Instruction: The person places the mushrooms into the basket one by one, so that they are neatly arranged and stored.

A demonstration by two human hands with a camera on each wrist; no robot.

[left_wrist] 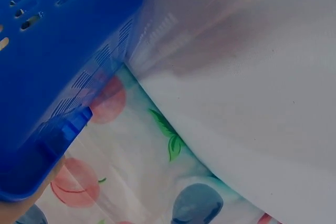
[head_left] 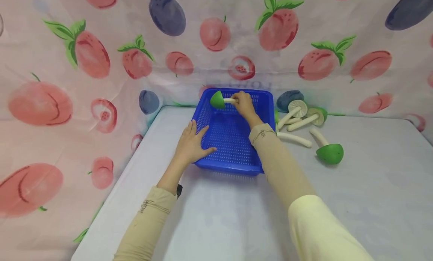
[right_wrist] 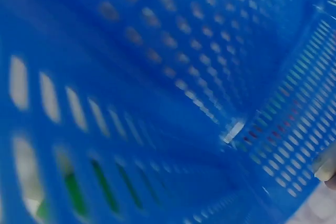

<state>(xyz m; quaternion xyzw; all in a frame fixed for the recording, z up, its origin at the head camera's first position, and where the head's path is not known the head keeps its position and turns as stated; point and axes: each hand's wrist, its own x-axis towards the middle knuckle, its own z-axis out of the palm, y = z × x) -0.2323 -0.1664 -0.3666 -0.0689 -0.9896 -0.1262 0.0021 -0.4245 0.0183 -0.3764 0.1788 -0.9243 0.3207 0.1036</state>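
Note:
In the head view a blue perforated plastic basket (head_left: 233, 165) stands on the white table. My right hand (head_left: 244, 103) is inside its far part and pinches the pale stem of a green-capped toy mushroom (head_left: 217, 100). The mushroom lies sideways, its cap pointing left, above the basket floor. My left hand (head_left: 192, 144) rests at the basket's left rim with fingers spread and thumb over the inside. The left wrist view shows the basket (left_wrist: 58, 40) close up, with only a sliver of that hand. Basket walls (right_wrist: 173, 103) fill most of the right wrist view.
Right of the basket lie several more toy mushrooms. One green-capped mushroom (head_left: 329, 154) is nearest me, a long pale stem (head_left: 294, 138) lies beside the basket, and a grey-gilled cap (head_left: 298, 109) sits behind. A fruit-print cloth (head_left: 213, 65) hangs along the back and left.

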